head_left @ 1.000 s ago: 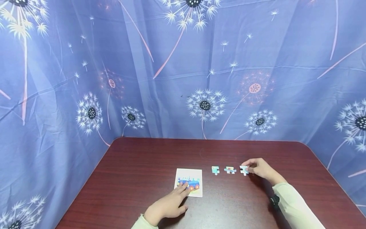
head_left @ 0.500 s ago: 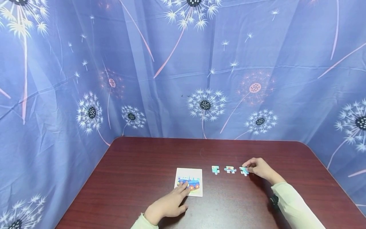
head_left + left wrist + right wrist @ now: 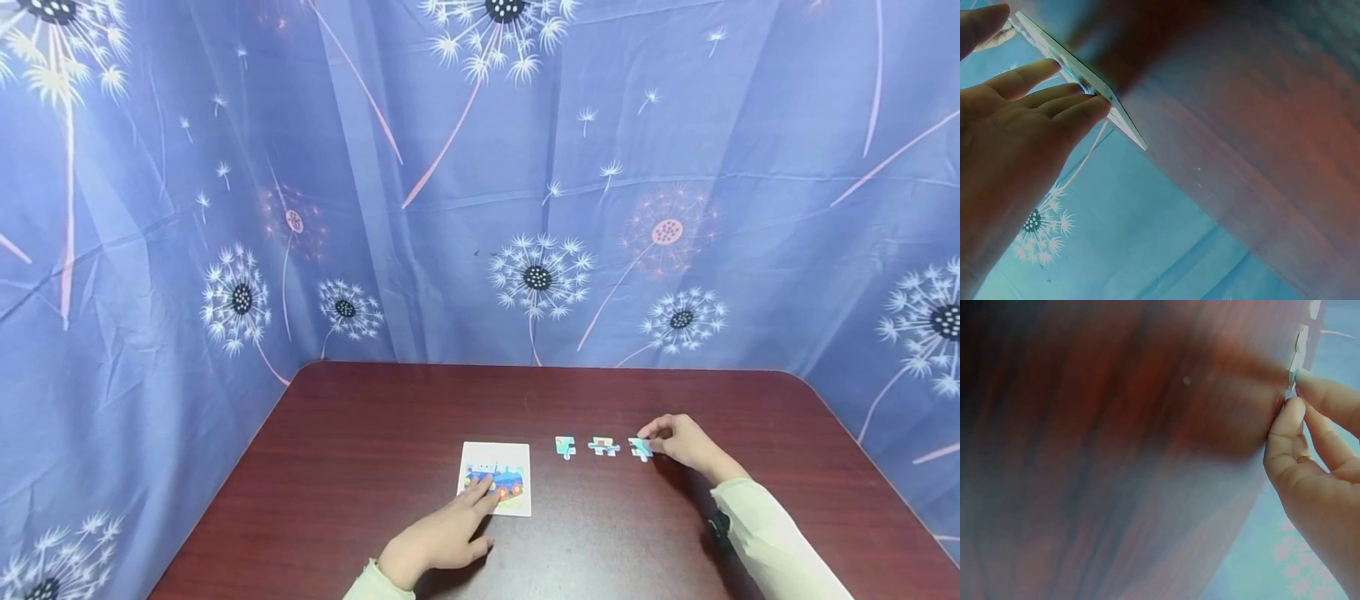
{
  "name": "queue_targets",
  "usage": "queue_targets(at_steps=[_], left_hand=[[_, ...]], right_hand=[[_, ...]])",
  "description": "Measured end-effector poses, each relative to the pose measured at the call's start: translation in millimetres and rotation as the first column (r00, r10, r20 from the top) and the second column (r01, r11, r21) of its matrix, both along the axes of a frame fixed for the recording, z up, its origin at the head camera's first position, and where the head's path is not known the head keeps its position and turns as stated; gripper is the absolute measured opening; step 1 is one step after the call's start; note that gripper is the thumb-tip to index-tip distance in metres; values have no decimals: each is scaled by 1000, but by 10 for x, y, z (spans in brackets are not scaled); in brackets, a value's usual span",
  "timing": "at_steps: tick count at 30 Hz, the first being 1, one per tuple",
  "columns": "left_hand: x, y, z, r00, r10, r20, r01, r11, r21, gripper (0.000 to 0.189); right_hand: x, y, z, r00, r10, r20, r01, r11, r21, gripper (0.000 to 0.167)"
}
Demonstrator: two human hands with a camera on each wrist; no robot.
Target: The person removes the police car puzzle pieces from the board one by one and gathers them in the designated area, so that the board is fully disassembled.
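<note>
My left hand [image 3: 448, 533] rests with straight fingers on a square white card [image 3: 517, 455] printed with a blue tractor-like vehicle. Its fingertips cover the lower left of the picture. In the left wrist view the fingers [image 3: 1088, 112] lie flat against the card [image 3: 1129, 130], seen nearly edge-on. Farther right, my right hand [image 3: 686, 446] pinches the right edge of a small teal jigsaw puzzle piece [image 3: 639, 448] between thumb and forefinger. That piece lies at or just above the tabletop. In the right wrist view the fingertips hide most of it.
Two more jigsaw pieces lie in a row left of the pinched one: a teal piece [image 3: 565, 447] near the card and a blue-and-red piece [image 3: 603, 446] in the middle. The dark red wooden table [image 3: 360, 442] ends at a blue dandelion-print curtain [image 3: 450, 275].
The puzzle piece under my right fingers has turned slightly and now shows more teal. My right fingertips have shifted a little. My left hand and the card have stayed in place.
</note>
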State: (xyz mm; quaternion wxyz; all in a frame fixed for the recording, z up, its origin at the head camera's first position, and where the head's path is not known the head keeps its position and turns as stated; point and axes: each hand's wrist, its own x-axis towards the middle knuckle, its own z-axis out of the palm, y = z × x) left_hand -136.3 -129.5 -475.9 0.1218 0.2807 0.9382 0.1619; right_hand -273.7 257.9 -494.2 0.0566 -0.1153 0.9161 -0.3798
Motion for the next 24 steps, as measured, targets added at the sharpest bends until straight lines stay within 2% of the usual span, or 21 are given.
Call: queue_targets(at_steps=[5, 10, 14, 18, 24], left_hand=[[7, 6, -12, 1000, 4, -12, -4, 1000, -31, 61], [25, 4, -15, 999, -1, -41, -1, 999, -54, 62], [24, 4, -19, 998, -12, -68, 7, 998, -68, 61], [31, 11, -6, 995, -36, -92, 30, 997, -66, 61], [75, 14, 5, 993, -52, -110, 45, 997, -61, 63]], right_hand=[[-2, -2, -13, 1000, -1, -3, 1, 1000, -26, 8], [12, -10, 9, 1000, -3, -8, 2, 994, -107, 16], [-13, -102, 58, 995, -18, -102, 5, 992, -128, 19], [-39, -304, 147, 979, 8, -205, -36, 991, -130, 20], [-51, -644, 205, 969, 65, -237, -110, 977, -183, 19]])
